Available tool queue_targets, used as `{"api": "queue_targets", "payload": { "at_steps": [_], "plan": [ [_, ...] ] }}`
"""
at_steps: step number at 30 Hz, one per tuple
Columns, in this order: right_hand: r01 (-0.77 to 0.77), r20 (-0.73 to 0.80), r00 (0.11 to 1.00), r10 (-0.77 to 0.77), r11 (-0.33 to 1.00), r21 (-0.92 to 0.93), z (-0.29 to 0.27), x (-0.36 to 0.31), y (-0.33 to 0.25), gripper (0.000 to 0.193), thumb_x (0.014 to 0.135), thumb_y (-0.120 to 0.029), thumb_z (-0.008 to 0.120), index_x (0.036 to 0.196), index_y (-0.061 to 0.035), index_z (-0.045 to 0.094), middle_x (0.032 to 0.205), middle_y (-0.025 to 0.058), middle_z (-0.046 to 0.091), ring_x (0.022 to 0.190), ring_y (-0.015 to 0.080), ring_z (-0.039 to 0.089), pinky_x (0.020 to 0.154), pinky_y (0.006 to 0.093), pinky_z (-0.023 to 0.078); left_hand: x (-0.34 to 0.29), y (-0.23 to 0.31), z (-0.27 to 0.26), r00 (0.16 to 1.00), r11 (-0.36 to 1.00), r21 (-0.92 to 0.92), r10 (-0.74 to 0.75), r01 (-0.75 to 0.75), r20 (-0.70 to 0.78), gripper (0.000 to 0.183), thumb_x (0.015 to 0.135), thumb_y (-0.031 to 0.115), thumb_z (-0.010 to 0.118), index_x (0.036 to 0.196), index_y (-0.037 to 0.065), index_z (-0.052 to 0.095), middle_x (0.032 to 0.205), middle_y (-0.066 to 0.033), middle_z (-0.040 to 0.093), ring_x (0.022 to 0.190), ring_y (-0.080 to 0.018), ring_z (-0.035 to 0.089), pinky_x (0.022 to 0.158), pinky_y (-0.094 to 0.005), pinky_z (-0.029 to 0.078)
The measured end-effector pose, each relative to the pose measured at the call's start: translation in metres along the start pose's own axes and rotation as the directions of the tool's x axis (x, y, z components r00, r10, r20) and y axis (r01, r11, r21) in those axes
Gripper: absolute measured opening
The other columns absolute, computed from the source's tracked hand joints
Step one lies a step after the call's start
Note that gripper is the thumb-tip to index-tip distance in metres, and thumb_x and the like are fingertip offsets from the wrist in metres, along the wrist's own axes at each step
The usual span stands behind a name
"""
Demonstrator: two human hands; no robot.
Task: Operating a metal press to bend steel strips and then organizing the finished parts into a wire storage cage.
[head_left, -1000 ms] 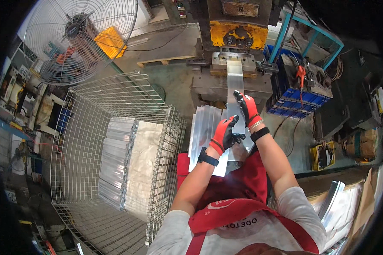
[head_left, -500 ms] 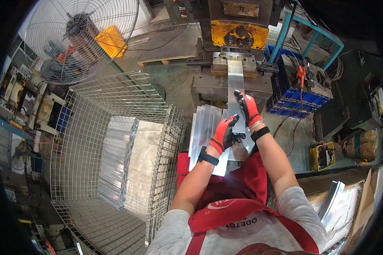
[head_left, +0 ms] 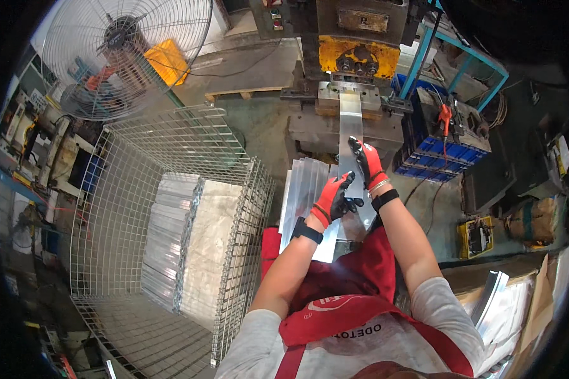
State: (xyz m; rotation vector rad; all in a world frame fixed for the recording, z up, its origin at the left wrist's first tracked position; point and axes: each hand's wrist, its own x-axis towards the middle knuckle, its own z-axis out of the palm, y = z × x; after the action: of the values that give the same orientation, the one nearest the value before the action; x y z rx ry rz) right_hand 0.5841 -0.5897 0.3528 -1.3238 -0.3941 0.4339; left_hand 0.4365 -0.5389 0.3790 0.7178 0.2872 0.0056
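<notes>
A long flat metal strip (head_left: 351, 129) reaches from the die block (head_left: 327, 96) of a press toward me. At its near end is my left hand (head_left: 335, 197), in a red and black glove, with the thumb along the left edge and the fingers curled at the end. My right hand (head_left: 368, 165), gloved alike, grips the strip's right edge farther up, its thumb pointing toward the press; its other fingers are mostly hidden. Left of the strip, beside my left hand, lies a fanned stack of similar shiny metal strips (head_left: 302, 192).
A wire mesh basket (head_left: 117, 196) with stacked metal strips stands at my left, a large fan (head_left: 123, 38) behind it. Blue crates (head_left: 427, 158) stand right of the press (head_left: 358, 57). A yellow bin (head_left: 476, 237) and a cardboard box (head_left: 537, 303) are farther right.
The view has shifted slightly. Both hands and the strip keep nearly the same place, with the strip's far end still at the die.
</notes>
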Motion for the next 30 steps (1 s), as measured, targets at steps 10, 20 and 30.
{"api": "queue_targets", "payload": {
  "at_steps": [10,20,30],
  "plan": [
    [0.11,0.005,0.994,-0.111,0.969,-0.221,0.008,-0.033,-0.018,0.039,0.075,-0.033,0.062,0.102,-0.0067,0.054,0.082,0.0035,0.055,0.064,0.0126,0.048,0.058,0.0254,0.038,-0.042,0.002,-0.009,0.996,0.956,0.28,0.083,-0.086,0.022,0.033,0.082,0.033,0.054,0.095,0.003,0.052,0.074,-0.0006,0.052,0.055,-0.0114,0.056,0.044,-0.023,0.043],
    [0.723,0.745,0.666,-0.029,-0.22,-0.655,0.002,-0.099,-0.11,0.04,0.066,-0.035,0.06,0.099,-0.0129,0.053,0.095,0.0112,0.054,0.095,0.0272,0.049,0.092,0.0452,0.028,-0.113,0.045,-0.024,0.914,-0.42,0.893,0.276,-0.163,0.296,0.022,0.077,0.029,0.053,0.089,0.011,0.054,0.07,-0.0094,0.057,0.066,-0.0262,0.056,0.053,-0.0355,0.042],
    [0.166,0.261,0.965,-0.02,0.817,-0.553,-0.024,-0.074,-0.068,0.027,0.074,-0.025,0.062,0.08,-0.0001,0.056,0.057,0.0045,0.053,0.05,0.0101,0.049,0.047,0.0277,0.039,-0.084,0.029,-0.056,0.864,0.772,0.555,0.472,-0.31,-0.174,0.042,0.082,0.016,0.055,0.121,0.01,0.039,0.095,-0.0055,0.055,0.071,-0.0118,0.054,0.057,-0.0237,0.046]
  ]
}}
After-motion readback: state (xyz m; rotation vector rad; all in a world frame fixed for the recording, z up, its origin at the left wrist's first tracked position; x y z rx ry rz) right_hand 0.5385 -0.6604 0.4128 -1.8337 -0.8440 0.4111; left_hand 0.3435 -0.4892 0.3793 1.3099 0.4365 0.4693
